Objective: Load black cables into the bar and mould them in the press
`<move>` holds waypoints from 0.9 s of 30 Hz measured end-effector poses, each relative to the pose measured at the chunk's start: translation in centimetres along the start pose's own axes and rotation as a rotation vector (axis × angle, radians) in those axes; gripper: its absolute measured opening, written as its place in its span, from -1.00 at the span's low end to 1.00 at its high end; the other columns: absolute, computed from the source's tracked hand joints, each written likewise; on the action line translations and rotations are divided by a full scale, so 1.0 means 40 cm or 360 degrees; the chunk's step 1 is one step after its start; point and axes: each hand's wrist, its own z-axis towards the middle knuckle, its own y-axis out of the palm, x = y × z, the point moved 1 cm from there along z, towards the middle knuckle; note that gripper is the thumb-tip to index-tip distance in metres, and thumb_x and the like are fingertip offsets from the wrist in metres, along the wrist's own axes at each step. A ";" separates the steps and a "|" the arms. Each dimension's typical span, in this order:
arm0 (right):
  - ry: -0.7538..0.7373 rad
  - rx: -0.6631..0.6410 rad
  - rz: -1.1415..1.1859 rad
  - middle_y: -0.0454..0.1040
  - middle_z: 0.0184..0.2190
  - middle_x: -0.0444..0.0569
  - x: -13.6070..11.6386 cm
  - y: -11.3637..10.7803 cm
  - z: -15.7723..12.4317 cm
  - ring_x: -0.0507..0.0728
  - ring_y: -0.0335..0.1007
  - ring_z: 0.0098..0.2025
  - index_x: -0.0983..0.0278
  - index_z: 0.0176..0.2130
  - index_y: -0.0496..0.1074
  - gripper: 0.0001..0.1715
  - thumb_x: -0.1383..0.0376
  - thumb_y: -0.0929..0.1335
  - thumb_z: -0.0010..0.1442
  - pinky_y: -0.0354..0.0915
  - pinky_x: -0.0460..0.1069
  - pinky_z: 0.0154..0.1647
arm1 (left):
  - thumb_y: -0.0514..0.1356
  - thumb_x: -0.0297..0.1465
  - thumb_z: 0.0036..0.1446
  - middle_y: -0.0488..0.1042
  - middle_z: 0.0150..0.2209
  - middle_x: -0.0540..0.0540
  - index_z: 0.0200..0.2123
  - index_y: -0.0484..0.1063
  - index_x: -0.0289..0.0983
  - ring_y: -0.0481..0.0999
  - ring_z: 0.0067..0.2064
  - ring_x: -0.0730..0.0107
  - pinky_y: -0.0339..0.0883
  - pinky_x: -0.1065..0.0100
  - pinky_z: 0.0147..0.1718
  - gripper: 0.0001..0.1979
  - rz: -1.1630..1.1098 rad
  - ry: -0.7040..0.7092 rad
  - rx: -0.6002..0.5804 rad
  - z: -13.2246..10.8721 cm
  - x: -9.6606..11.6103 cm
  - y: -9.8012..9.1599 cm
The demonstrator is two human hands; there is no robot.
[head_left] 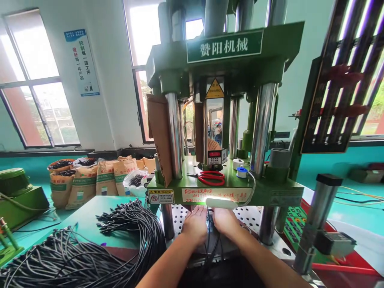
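Observation:
Under the green press's upper plate, my left hand (195,225) and my right hand (225,222) are close together, backs up. Black cables (208,243) come out between them and hang toward me. The left hand's fingers point forward, pressed together, closed at a cable along its inner side. My right hand is curled at the cables too, its fingers mostly behind a white lamp bar (221,203). Both sets of fingertips, and the cable ends, are hidden. A perforated metal plate (179,218) lies around the hands.
Green press (177,192) pillars stand on both sides. Red-handled scissors (211,178) and a blue tape roll (241,172) lie on its ledge. Bundled black cables (90,260) cover the left table. Filled sacks (85,182) stand behind. A metal post (319,216) rises at right.

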 end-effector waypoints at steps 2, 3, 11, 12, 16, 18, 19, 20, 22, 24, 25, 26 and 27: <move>0.0042 0.0052 0.0008 0.45 -0.08 0.00 -0.009 -0.010 -0.006 0.14 0.41 -0.09 0.30 -0.08 0.41 -0.77 0.27 0.30 0.28 0.34 0.16 -0.04 | -0.05 -0.40 0.08 0.19 0.26 -0.13 0.21 0.18 -0.33 0.12 0.29 0.22 -0.07 0.14 0.27 -0.41 -0.0017 0.0015 -0.0023 -0.001 -0.002 -0.012; 0.0056 0.0068 0.0017 0.46 -0.08 0.01 -0.015 -0.011 -0.009 0.14 0.41 -0.09 0.30 -0.07 0.41 -0.76 0.26 0.30 0.29 0.34 0.15 -0.04 | -0.05 -0.41 0.07 0.19 0.26 -0.12 0.21 0.18 -0.33 0.12 0.29 0.24 -0.06 0.14 0.26 -0.41 -0.0024 0.0018 -0.0035 -0.001 -0.003 -0.017; 0.0185 0.0037 0.0017 0.49 -0.17 -0.02 -0.052 0.004 0.003 0.13 0.44 -0.15 0.33 -0.13 0.43 -0.76 0.23 0.31 0.28 0.36 0.13 -0.09 | -0.08 -0.41 0.09 0.16 0.28 -0.13 0.23 0.14 -0.32 0.06 0.31 0.27 -0.14 0.10 0.28 -0.41 -0.0065 -0.0016 -0.0054 -0.009 -0.001 -0.020; 0.0191 0.0035 0.0010 0.49 -0.17 -0.02 -0.053 0.003 0.008 0.12 0.45 -0.16 0.33 -0.14 0.43 -0.76 0.22 0.31 0.28 0.37 0.13 -0.10 | -0.09 -0.41 0.09 0.17 0.27 -0.13 0.23 0.15 -0.33 0.06 0.31 0.26 -0.14 0.09 0.28 -0.41 -0.0072 -0.0020 -0.0048 -0.011 0.001 -0.021; 0.0176 0.0067 -0.0026 0.48 -0.14 -0.01 -0.057 0.005 0.022 0.13 0.43 -0.14 0.33 -0.14 0.43 -0.75 0.21 0.30 0.28 0.35 0.14 -0.07 | -0.09 -0.41 0.10 0.17 0.27 -0.15 0.23 0.14 -0.33 0.07 0.31 0.25 -0.10 0.08 0.27 -0.41 -0.0105 -0.0024 -0.0036 -0.014 0.006 -0.028; 0.0159 0.0080 -0.0036 0.48 -0.14 -0.01 -0.055 0.009 0.025 0.13 0.43 -0.13 0.33 -0.15 0.43 -0.76 0.21 0.30 0.28 0.33 0.15 -0.05 | -0.08 -0.41 0.09 0.18 0.26 -0.15 0.22 0.15 -0.31 0.09 0.30 0.24 -0.07 0.09 0.26 -0.42 -0.0121 -0.0020 -0.0031 -0.014 0.005 -0.029; 0.0146 0.0081 -0.0037 0.48 -0.14 -0.01 -0.054 0.013 0.025 0.13 0.43 -0.13 0.33 -0.16 0.43 -0.76 0.22 0.30 0.28 0.33 0.15 -0.05 | -0.08 -0.41 0.09 0.19 0.26 -0.15 0.22 0.16 -0.31 0.10 0.29 0.24 -0.06 0.09 0.26 -0.42 -0.0127 -0.0020 -0.0027 -0.013 0.004 -0.028; 0.0132 0.0080 -0.0037 0.48 -0.15 -0.01 -0.052 0.017 0.025 0.13 0.43 -0.13 0.34 -0.17 0.43 -0.77 0.22 0.30 0.28 0.33 0.15 -0.04 | -0.08 -0.41 0.09 0.20 0.25 -0.16 0.22 0.16 -0.31 0.11 0.29 0.23 -0.04 0.08 0.25 -0.42 -0.0133 -0.0022 -0.0023 -0.013 0.003 -0.026; 0.0099 0.0075 -0.0031 0.48 -0.16 -0.02 -0.048 0.025 0.022 0.13 0.43 -0.12 0.34 -0.18 0.43 -0.79 0.24 0.30 0.29 0.32 0.16 -0.03 | -0.09 -0.41 0.11 0.22 0.24 -0.17 0.22 0.16 -0.32 0.14 0.28 0.23 -0.02 0.09 0.25 -0.43 -0.0142 -0.0029 -0.0013 -0.012 0.000 -0.019; 0.0071 0.0063 -0.0015 0.48 -0.15 -0.02 -0.047 0.033 0.020 0.14 0.42 -0.11 0.34 -0.18 0.43 -0.80 0.26 0.29 0.29 0.32 0.16 -0.03 | -0.11 -0.41 0.12 0.22 0.24 -0.17 0.22 0.15 -0.32 0.14 0.27 0.26 -0.02 0.12 0.25 -0.44 -0.0147 -0.0034 0.0002 -0.011 -0.005 -0.010; 0.0063 0.0055 0.0000 0.48 -0.15 -0.02 -0.048 0.036 0.019 0.14 0.42 -0.11 0.33 -0.17 0.43 -0.80 0.26 0.29 0.29 0.32 0.16 -0.03 | -0.12 -0.41 0.13 0.22 0.25 -0.16 0.22 0.15 -0.31 0.14 0.28 0.28 -0.02 0.13 0.25 -0.44 -0.0146 -0.0035 0.0007 -0.010 -0.007 -0.006; 0.0059 0.0048 0.0019 0.48 -0.15 -0.02 -0.050 0.037 0.020 0.14 0.42 -0.11 0.33 -0.17 0.43 -0.80 0.26 0.29 0.29 0.32 0.16 -0.03 | -0.13 -0.41 0.13 0.21 0.25 -0.15 0.22 0.15 -0.30 0.13 0.28 0.29 -0.03 0.14 0.25 -0.44 -0.0144 -0.0036 0.0010 -0.010 -0.008 -0.004; 0.0060 0.0044 0.0045 0.48 -0.14 -0.02 -0.051 0.037 0.020 0.14 0.42 -0.11 0.33 -0.17 0.43 -0.79 0.24 0.30 0.28 0.32 0.16 -0.04 | -0.13 -0.41 0.13 0.21 0.25 -0.14 0.22 0.15 -0.30 0.13 0.28 0.30 -0.04 0.15 0.25 -0.44 -0.0138 -0.0037 0.0011 -0.010 -0.009 -0.003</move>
